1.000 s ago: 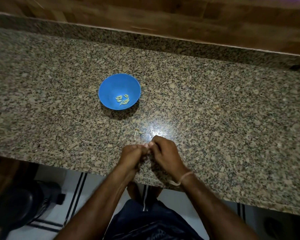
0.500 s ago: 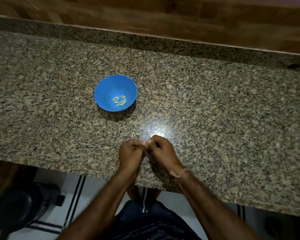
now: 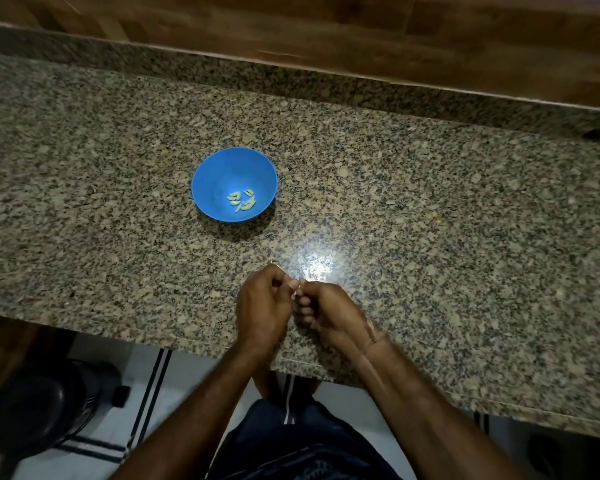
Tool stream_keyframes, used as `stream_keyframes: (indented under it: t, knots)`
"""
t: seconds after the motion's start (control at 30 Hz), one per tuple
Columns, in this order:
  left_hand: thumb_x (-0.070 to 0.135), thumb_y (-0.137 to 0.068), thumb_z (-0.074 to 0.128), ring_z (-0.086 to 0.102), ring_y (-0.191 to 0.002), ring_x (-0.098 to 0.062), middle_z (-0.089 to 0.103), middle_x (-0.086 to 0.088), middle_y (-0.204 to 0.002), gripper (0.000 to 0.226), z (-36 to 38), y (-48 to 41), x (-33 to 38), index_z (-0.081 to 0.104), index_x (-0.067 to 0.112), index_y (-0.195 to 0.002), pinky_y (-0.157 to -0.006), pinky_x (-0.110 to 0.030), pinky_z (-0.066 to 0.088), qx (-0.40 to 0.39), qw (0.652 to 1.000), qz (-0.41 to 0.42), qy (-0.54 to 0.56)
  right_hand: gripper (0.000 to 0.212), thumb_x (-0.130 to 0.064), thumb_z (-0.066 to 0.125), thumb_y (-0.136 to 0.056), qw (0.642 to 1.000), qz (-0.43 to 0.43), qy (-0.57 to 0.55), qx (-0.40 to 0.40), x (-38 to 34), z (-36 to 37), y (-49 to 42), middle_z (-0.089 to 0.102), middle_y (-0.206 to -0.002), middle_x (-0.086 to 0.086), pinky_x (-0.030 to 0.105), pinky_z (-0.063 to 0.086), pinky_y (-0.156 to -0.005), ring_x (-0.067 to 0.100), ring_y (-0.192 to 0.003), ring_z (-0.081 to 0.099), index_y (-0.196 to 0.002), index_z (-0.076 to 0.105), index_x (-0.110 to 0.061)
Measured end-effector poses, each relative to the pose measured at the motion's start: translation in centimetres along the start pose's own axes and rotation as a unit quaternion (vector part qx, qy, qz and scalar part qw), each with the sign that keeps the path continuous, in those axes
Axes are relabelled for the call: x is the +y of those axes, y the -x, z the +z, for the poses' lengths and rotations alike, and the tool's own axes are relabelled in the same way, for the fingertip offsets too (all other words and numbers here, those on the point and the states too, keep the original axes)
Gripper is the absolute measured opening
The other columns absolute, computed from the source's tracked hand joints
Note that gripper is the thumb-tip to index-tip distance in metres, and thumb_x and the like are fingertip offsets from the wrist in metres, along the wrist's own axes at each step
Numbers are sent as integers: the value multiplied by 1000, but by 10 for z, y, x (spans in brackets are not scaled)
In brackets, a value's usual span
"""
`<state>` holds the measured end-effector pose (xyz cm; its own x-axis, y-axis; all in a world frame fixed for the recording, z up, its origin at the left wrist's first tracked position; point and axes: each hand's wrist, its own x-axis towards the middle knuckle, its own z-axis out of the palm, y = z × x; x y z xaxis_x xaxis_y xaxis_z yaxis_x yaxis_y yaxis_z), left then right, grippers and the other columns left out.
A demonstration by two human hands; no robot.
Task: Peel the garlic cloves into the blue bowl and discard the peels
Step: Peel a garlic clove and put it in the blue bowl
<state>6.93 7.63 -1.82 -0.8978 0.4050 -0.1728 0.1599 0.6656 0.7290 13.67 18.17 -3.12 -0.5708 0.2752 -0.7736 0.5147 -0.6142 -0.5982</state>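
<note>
The blue bowl (image 3: 215, 181), holding peeled cloves (image 3: 242, 201), sits mid-worktop (image 3: 430, 202), beyond and left of both hands. Near the front edge, the left hand (image 3: 262, 303), nearer the bowl, and the right hand (image 3: 329, 311) curl together, pinching what seems a garlic clove (image 3: 297, 289).

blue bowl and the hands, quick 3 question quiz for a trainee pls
1. True or false: the blue bowl is empty.
2. Where do the left hand and right hand pinch the small garlic clove? A: over the bowl. B: over the countertop near its front edge, apart from the bowl. C: below the counter.
3. Fill in: the bowl stands ahead of the hands and to their ___.

Key: 1 false, peeled cloves lie in it; 2 B; 3 left.
</note>
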Motion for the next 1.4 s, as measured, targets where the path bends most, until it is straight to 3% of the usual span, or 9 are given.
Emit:
stream_keyframes:
  t: [0.13, 0.27, 0.33, 0.43, 0.57, 0.9, 1.1, 1.3, 1.4]
  knots:
    - [22, -96, 70, 52, -53, -17, 62, -2, -61, 30, 5, -8, 2, 66, 10, -69, -52, -24, 38, -122, 921, -278, 243, 33, -17, 57, -104, 865, -314, 357, 161, 14, -6, 3, 56, -63, -3, 28, 35, -55, 11, -58, 49, -71, 54, -13]
    - [19, -94, 70, 63, -68, -9, 68, 7, -72, 18, 1, 1, 2, 65, 16, -77, -56, -16, 43, -30, 998, -32, 46, 35, -17, 52, -104, 998, -52, 25, 8, 4, -6, -7, 43, -56, -5, 24, 29, -47, 10, -51, 36, -69, 52, -17]
    - [19, -93, 70, 61, -71, -7, 65, 8, -73, 19, -1, 4, 3, 61, 19, -77, -61, -22, 44, -9, 999, 39, 25, 33, -16, 46, -105, 994, 69, -83, -26, 2, -4, -6, 38, -56, -5, 22, 26, -45, 9, -51, 30, -72, 52, -16]
    - [23, -96, 69, 63, -67, -8, 68, 5, -70, 22, 3, -1, 1, 66, 16, -75, -59, -27, 42, -43, 996, -49, 59, 33, -17, 52, -104, 982, -140, 120, 45, 11, -5, 4, 45, -60, -2, 27, 31, -52, 10, -55, 37, -72, 53, -13]
    - [24, -102, 59, 55, -65, -12, 62, 4, -70, 25, 4, 1, 1, 59, 13, -79, -57, -28, 38, -75, 995, -26, 60, 35, -25, 56, -107, 852, -345, 372, 129, 14, -14, 4, 54, -63, 4, 35, 34, -55, 17, -57, 46, -75, 54, -10]
    - [28, -110, 43, 44, -59, -3, 55, 2, -69, 36, 9, 5, -1, 48, 18, -76, -55, -19, 34, -127, 991, 22, 45, 35, -25, 57, -107, 829, -406, 353, 151, 19, -15, 5, 43, -66, -10, 19, 27, -58, 5, -62, 39, -74, 47, -16]
    - [26, -110, 43, 50, -63, -6, 57, 2, -71, 31, 12, 7, -4, 49, 18, -81, -55, -16, 33, -93, 992, 86, 19, 40, -29, 58, -107, 975, -179, 119, 55, 13, -8, 10, 57, -62, -9, 27, 41, -66, 7, -61, 49, -68, 60, -18]
    - [28, -110, 45, 43, -53, -9, 48, 1, -64, 36, 8, 2, 5, 54, 15, -77, -47, -20, 36, -214, 933, -163, 238, 35, -18, 58, -105, 799, -412, 402, 177, 17, -10, 7, 39, -63, -13, 22, 24, -58, 5, -62, 37, -73, 44, -22]
    - [23, -109, 44, 45, -61, -9, 54, 1, -69, 30, 11, 8, 1, 50, 14, -81, -53, -17, 32, -93, 994, 48, 37, 38, -28, 60, -105, 911, -291, 266, 119, 13, -10, 3, 53, -62, -10, 21, 39, -61, 5, -60, 46, -70, 56, -14]
